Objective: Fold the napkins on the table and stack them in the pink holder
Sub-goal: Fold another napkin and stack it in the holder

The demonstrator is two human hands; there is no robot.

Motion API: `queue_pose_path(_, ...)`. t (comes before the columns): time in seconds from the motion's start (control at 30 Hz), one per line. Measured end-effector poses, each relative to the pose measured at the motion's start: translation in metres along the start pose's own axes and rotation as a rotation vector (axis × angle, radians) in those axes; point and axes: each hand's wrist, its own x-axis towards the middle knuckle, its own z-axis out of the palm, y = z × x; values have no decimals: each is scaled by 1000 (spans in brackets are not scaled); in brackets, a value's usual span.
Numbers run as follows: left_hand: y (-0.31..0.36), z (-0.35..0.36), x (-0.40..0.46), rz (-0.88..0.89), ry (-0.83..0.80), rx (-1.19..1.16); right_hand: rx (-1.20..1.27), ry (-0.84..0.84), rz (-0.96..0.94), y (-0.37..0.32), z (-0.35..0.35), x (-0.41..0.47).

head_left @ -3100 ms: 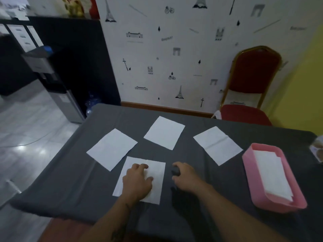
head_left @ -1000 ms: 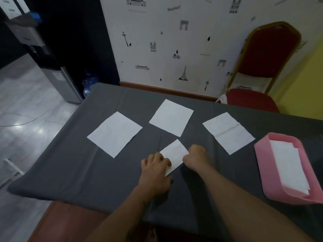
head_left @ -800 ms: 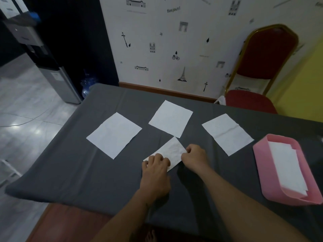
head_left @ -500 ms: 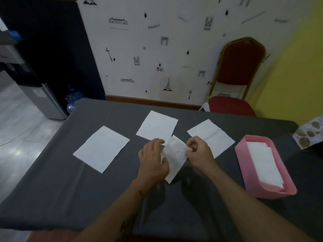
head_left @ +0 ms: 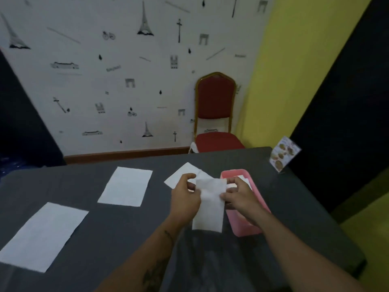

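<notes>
A folded white napkin (head_left: pixel 209 207) hangs upright in the air between both hands, just left of the pink holder (head_left: pixel 242 225). My left hand (head_left: pixel 185 198) pinches its upper left edge and my right hand (head_left: pixel 239 196) pinches its upper right edge, partly covering the holder. White folded napkins (head_left: pixel 244 178) lie inside the holder. Three flat napkins lie on the dark tablecloth: one at the near left (head_left: pixel 42 236), one in the middle (head_left: pixel 126 186), and one (head_left: pixel 181 174) partly hidden behind my left hand.
The table with its grey cloth (head_left: pixel 109 239) ends close behind the napkins. A red chair (head_left: pixel 214 114) stands against the patterned wall beyond the far edge. A small menu card (head_left: pixel 284 152) stands at the table's far right corner.
Both hands have lifted the folded napkin off the table and carried it right, up to the pink holder. The view has swung right with them.
</notes>
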Motion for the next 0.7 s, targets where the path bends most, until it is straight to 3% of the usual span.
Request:
queue_pose_path(0.27, 24, 81, 20, -125, -83, -20, -175, 280, -59, 15, -65, 25)
queue_pose_path(0.43, 22, 114, 35, -157, -102, 61, -358, 267, -47, 23, -90, 58)
queue_pose_path(0.57, 10, 131, 45, -129, -78, 235, -567, 162, -44, 33, -96, 76)
queue_pose_path(0.7, 0, 133, 47, -115, -27, 283, -906, 158, -251, 45, -94, 74)
